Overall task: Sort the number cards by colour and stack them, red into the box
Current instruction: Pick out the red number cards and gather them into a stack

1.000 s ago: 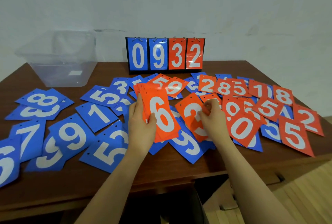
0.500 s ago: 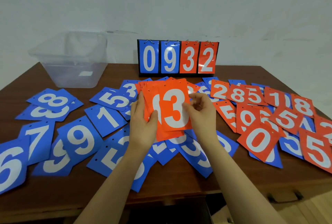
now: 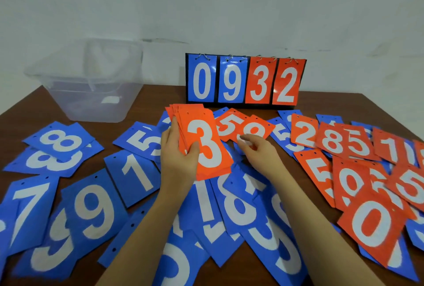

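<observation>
Since half a second ago: red 3 (image 3: 207, 145) squared onto red stack (image 3: 183, 116) in left hand (image 3: 177, 159), thumb clamping it; right hand (image 3: 257, 150) released, fingers (image 3: 246, 137) loosely curled, empty, reaching toward red 9 (image 3: 257, 131). Best pinched by its free edge. Box (image 3: 91, 93) back-left on counter (image 3: 332, 102). Lower cards buried, contact with 9 unclear.

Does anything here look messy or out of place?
Mostly the cards: blue cards and red cards lie scattered and overlapping at all angles over the table. The clear box looks empty. Nothing seems damaged.
</observation>
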Tool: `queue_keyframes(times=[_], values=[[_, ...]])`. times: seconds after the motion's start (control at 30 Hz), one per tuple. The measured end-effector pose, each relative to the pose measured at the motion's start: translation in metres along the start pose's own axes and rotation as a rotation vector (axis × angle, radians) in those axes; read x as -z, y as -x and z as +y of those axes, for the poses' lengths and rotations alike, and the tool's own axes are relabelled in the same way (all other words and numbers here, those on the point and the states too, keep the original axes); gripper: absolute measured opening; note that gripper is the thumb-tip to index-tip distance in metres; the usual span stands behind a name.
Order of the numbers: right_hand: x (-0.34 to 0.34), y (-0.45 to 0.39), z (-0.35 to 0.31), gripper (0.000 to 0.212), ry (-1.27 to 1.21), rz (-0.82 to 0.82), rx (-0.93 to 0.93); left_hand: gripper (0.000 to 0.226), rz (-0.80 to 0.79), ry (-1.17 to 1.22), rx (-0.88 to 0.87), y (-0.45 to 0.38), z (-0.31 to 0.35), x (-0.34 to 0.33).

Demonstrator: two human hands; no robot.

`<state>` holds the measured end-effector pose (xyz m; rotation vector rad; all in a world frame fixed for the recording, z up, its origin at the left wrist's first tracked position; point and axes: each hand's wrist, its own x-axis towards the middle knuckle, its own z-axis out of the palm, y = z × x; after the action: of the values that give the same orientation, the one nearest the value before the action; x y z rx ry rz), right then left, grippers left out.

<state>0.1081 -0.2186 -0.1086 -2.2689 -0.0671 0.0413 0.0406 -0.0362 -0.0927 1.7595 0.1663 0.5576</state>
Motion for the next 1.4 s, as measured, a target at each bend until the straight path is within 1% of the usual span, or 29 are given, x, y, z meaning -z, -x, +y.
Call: queue_keyframes(times=[0.13, 0.2, 0.4, 0.5, 0.57, 0.63, 0.7, 0.73, 0.8, 0.87, 0.93, 1.0, 1.07, 1.1, 1.17, 1.23, 1.27, 1.33, 1.4], values=[[0.002, 0.003, 0.006, 0.045, 0.368, -0.097, 0.086, 0.061, 0.0, 0.004, 0.022, 0.004, -0.003, 0.003], [0.003, 0.015, 0.009, 0.043, 0.446, -0.097, 0.138, 0.061, -0.012, 0.012, 0.016, 0.012, -0.003, 0.005], [0.013, 0.078, 0.011, 0.03, 0.331, -0.059, 0.257, 0.058, -0.052, 0.043, 0.041, 0.037, -0.005, 0.013], [0.014, 0.094, 0.014, 0.024, 0.286, -0.016, 0.271, 0.058, -0.066, 0.04, 0.05, 0.048, -0.006, 0.015], [0.012, 0.093, 0.016, 0.023, 0.252, 0.065, 0.202, 0.058, -0.07, 0.051, 0.065, 0.052, -0.007, 0.016], [0.009, 0.083, 0.017, 0.024, 0.242, 0.195, 0.059, 0.058, -0.068, 0.066, 0.069, 0.052, -0.006, 0.015], [0.007, 0.071, 0.015, 0.035, 0.261, 0.253, -0.111, 0.057, -0.062, 0.064, 0.075, 0.049, -0.005, 0.013], [0.005, 0.066, 0.014, 0.042, 0.271, 0.248, -0.172, 0.057, -0.06, 0.06, 0.077, 0.048, -0.004, 0.012], [0.002, 0.056, 0.01, 0.052, 0.29, 0.241, -0.228, 0.057, -0.063, 0.055, 0.084, 0.044, -0.002, 0.01], [0.0, 0.048, 0.006, 0.055, 0.307, 0.233, -0.245, 0.057, -0.062, 0.047, 0.087, 0.039, -0.003, 0.009], [0.001, 0.041, 0.002, 0.06, 0.309, 0.184, -0.29, 0.056, -0.052, 0.024, 0.084, 0.035, -0.004, 0.008], [0.003, 0.036, -0.001, 0.064, 0.286, 0.125, -0.357, 0.056, -0.051, 0.011, 0.077, 0.033, -0.004, 0.008], [0.005, 0.034, -0.004, 0.064, 0.246, 0.113, -0.388, 0.056, -0.062, 0.016, 0.081, 0.034, -0.004, 0.007], [0.005, 0.034, -0.005, 0.061, 0.217, 0.123, -0.38, 0.056, -0.067, 0.023, 0.086, 0.035, -0.003, 0.007], [0.006, 0.035, -0.005, 0.045, 0.13, 0.14, -0.32, 0.056, -0.072, 0.03, 0.095, 0.035, -0.002, 0.008], [0.006, 0.041, -0.004, 0.031, 0.002, 0.167, -0.218, 0.056, -0.077, 0.032, 0.094, 0.035, -0.001, 0.008], [0.008, 0.045, -0.005, 0.027, -0.059, 0.214, -0.16, 0.056, -0.08, 0.035, 0.085, 0.035, 0.001, 0.009], [0.015, 0.051, -0.012, 0.026, -0.169, 0.338, -0.058, 0.056, -0.079, 0.024, 0.077, 0.035, 0.007, 0.01], [0.023, 0.055, -0.021, 0.032, -0.25, 0.445, 0.012, 0.056, -0.079, -0.023, 0.086, 0.034, 0.012, 0.011]])
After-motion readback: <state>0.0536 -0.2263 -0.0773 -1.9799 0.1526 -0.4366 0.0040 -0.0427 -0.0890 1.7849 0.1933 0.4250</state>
